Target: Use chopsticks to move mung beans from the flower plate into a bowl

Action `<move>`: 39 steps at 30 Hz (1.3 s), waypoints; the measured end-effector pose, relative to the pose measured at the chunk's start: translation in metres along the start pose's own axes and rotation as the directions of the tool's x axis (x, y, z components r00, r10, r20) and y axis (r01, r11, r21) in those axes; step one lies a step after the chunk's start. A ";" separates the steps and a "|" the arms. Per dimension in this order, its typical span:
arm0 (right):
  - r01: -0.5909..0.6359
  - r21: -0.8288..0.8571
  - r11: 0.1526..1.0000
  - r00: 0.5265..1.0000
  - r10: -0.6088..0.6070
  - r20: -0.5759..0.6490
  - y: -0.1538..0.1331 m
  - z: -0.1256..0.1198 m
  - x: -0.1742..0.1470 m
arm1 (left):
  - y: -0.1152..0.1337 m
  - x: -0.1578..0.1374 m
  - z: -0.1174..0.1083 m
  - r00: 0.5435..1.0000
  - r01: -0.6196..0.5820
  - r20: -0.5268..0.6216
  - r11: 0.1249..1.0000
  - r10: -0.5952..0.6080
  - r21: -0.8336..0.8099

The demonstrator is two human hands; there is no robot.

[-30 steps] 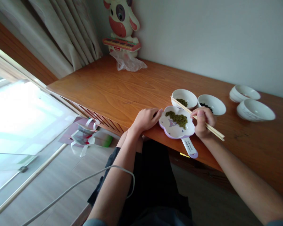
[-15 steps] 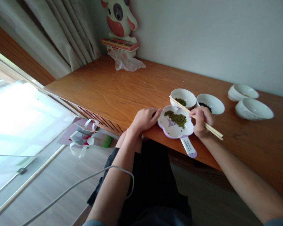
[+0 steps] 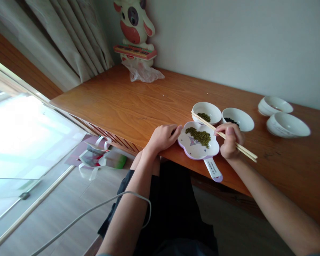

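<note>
My right hand [image 3: 230, 139] grips a pair of pale wooden chopsticks [image 3: 244, 150], their tips over the near left rim of a white bowl [image 3: 214, 109] with green beans [image 3: 204, 116] in it. Below the sticks lies a white and purple flower-shaped dish [image 3: 196, 153] with a short handle, its green mung beans [image 3: 201, 137] heaped across the middle. My left hand [image 3: 164, 138] rests at the table's edge, thumb and fingers closed at the dish's left rim. Nothing shows between the chopstick tips.
Next to the bean bowl stands a white bowl [image 3: 245, 119] with black beans, partly behind my right hand. Two more white bowls, one farther back [image 3: 266, 106] and one nearer [image 3: 288, 126], stand at right. A plastic bag [image 3: 144, 72] lies by a cow-shaped toy keyboard [image 3: 136, 51]. A cable [image 3: 96, 203] crosses my left forearm.
My right hand has shifted very slightly, and the rear ends of the chopsticks have swung a little to the right. My left hand stays at the dish's rim.
</note>
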State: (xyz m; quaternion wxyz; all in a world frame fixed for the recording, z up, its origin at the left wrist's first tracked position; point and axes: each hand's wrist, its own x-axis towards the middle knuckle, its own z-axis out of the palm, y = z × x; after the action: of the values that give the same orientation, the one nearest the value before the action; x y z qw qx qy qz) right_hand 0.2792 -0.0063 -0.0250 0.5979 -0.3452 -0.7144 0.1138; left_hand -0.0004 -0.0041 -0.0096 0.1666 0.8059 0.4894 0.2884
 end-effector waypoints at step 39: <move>-0.037 0.120 0.992 0.999 0.035 0.017 -0.006 -0.019 0.027 | 0.005 0.005 -0.009 0.992 0.060 0.118 0.997 -0.054 -0.048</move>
State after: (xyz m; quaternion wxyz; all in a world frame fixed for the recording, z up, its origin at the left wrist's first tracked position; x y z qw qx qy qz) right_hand 0.2936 0.0017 0.0045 0.6101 -0.3208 -0.7043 0.1698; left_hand -0.0011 -0.0023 0.0015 0.2238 0.8026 0.4940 0.2485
